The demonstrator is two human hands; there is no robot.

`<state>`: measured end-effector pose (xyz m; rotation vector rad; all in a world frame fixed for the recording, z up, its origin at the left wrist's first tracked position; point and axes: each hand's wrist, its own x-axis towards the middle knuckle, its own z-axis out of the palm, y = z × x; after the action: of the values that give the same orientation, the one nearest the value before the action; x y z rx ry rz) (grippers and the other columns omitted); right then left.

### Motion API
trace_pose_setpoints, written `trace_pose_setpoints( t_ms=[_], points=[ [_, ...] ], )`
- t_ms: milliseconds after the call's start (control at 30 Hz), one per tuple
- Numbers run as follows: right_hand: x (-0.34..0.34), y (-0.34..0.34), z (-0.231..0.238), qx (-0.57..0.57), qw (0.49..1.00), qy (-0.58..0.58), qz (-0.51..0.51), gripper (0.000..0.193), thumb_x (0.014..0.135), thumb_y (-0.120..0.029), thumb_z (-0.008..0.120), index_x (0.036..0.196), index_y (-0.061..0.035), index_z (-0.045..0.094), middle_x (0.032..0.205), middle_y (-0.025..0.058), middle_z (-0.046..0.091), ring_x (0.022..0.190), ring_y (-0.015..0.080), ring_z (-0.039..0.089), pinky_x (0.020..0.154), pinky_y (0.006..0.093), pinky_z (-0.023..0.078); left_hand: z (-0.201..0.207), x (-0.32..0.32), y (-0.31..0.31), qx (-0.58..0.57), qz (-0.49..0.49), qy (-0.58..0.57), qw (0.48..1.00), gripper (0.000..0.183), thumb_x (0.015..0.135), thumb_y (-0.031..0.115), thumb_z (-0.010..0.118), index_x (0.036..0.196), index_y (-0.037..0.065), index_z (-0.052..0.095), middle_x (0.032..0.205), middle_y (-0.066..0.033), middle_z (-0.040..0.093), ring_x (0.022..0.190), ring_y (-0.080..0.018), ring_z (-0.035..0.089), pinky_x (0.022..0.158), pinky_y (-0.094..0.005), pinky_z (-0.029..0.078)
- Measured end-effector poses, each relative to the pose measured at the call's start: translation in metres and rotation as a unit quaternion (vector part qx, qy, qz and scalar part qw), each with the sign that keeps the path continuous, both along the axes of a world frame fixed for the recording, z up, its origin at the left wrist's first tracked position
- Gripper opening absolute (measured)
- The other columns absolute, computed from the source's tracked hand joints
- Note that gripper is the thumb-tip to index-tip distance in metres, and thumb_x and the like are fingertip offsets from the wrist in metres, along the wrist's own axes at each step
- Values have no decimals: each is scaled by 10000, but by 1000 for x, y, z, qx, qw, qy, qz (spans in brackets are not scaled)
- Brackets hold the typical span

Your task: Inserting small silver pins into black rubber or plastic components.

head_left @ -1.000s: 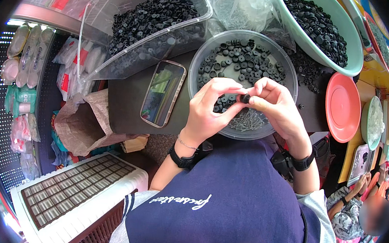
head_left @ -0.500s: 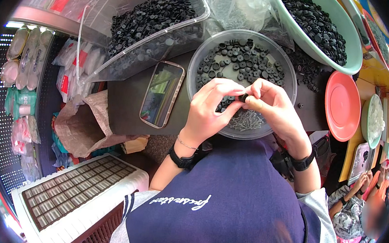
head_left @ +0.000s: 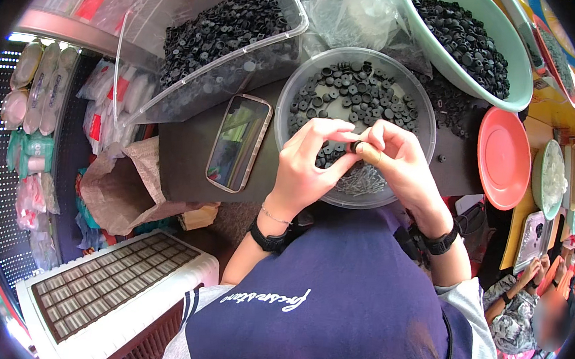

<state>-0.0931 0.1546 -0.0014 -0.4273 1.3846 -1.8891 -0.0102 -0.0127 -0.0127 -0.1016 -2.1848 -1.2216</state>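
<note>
Over a round clear tub [head_left: 429, 123], a small black round cap [head_left: 353, 146] is pinched between both my hands. My left hand [head_left: 307, 164] grips it from the left with thumb and fingers. My right hand [head_left: 400, 165] closes on its other side, thumb and forefinger together. Inside the tub, many loose black caps [head_left: 362, 89] lie spread at the far side. A heap of small silver screws or pins [head_left: 362, 180] sits at the near side, partly under my hands.
A clear plastic bin [head_left: 208, 72] of black parts stands far left. A phone [head_left: 240, 142] lies left of the tub. Far right are a pale green basin [head_left: 520, 96] of black caps and a red plate [head_left: 503, 159]. Another person's hands [head_left: 535, 266] work at the right edge.
My hands stay together over the tub. The black cap has shifted slightly left and shows more plainly between my fingers. The view has moved a little.
</note>
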Motion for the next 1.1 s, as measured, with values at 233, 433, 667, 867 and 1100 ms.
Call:
trace_pose_setpoints(
  t_ms=[233,433,667,867,1100],
  points=[
    [-65,27,43,128,945,278,-117,216,928,-49,689,1140,-16,661,971,21,703,881,70,649,787,233,525,7,-5,-1,-36,-6,-28,999,338,761,23,852,1047,42,672,1013,-78,728,904,-205,693,794,-312,556],
    [-128,67,71,297,803,446,-261,256,930,-93,715,1171,-9,697,982,85,722,917,121,695,830,273,551,13,-3,-1,-25,-21,-47,998,214,813,11,768,1009,35,686,985,-86,710,897,-236,684,800,-319,542],
    [-154,87,55,280,765,510,-275,418,925,-111,723,1302,39,626,1304,161,600,1103,227,669,987,347,551,16,-3,2,-23,-25,-57,998,189,822,6,754,993,31,678,982,-89,709,917,-253,695,823,-330,547],
    [-143,84,70,335,691,585,-261,476,900,-121,732,1355,-53,610,1348,173,578,1193,309,620,1034,401,486,55,6,11,58,-75,-18,995,221,799,-79,704,1000,13,683,970,-109,715,879,-284,706,782,-367,572],
    [-88,61,76,255,760,573,-168,190,842,62,690,1015,-13,702,1052,124,680,938,265,668,825,362,545,139,68,-10,61,-217,234,946,119,777,-28,634,742,85,635,696,-53,650,613,-179,636,582,-297,503]
  ],
)
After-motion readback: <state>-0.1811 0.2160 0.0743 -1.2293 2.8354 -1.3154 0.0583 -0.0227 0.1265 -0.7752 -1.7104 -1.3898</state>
